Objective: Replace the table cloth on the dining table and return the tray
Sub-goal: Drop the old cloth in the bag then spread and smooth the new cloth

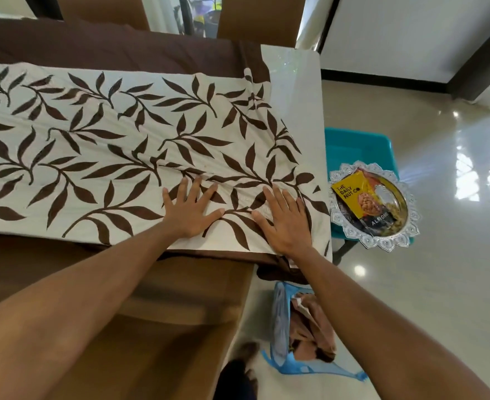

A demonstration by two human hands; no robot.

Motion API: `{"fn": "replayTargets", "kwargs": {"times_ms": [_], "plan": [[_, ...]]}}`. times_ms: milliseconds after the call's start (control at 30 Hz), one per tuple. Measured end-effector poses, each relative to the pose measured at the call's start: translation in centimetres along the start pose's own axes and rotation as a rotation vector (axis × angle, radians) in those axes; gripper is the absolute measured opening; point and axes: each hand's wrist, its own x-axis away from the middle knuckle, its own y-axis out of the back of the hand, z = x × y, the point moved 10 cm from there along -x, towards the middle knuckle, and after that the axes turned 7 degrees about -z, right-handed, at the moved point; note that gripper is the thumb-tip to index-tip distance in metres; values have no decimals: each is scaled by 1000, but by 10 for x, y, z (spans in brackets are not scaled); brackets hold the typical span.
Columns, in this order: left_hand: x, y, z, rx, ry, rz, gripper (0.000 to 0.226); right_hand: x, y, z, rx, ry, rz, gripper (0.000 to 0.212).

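1. Containers. I see a blue bag (pixel 278 321) on the floor below the table corner, with crumpled brown cloth (pixel 310 321) inside it. Farther right, a silver tray (pixel 382 243) with an ornate rim rests on a teal stool (pixel 356 145) just beside the table end. It holds a yellow packet (pixel 353 194) marked "The Daily Nut Co" and "Almonds".

2. Position and axis. The table cloth (pixel 93 145) lies on the dining table (pixel 295 90), its long axis running left to right along the table. Its right end stops short of the table end, leaving a white strip of table top bare. That end is gathered into creases.

3. Appearance. The cloth is cream with brown leaf sprigs, bordered in plain brown along the far and near edges.

4. Hands. The left hand (pixel 191 209) lies palm down on the cloth near its near edge, fingers straight and spread wide. The right hand (pixel 287 223) lies flat beside it at the cloth's right end, fingers straight and closer together, thumb splayed toward the left hand. Neither hand pinches the fabric.
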Motion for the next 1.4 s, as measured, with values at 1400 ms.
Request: {"fn": "replayTargets", "kwargs": {"times_ms": [1400], "plan": [[-282, 137, -49, 225, 106, -442, 67, -327, 63, -23, -208, 191, -159, 45]]}}
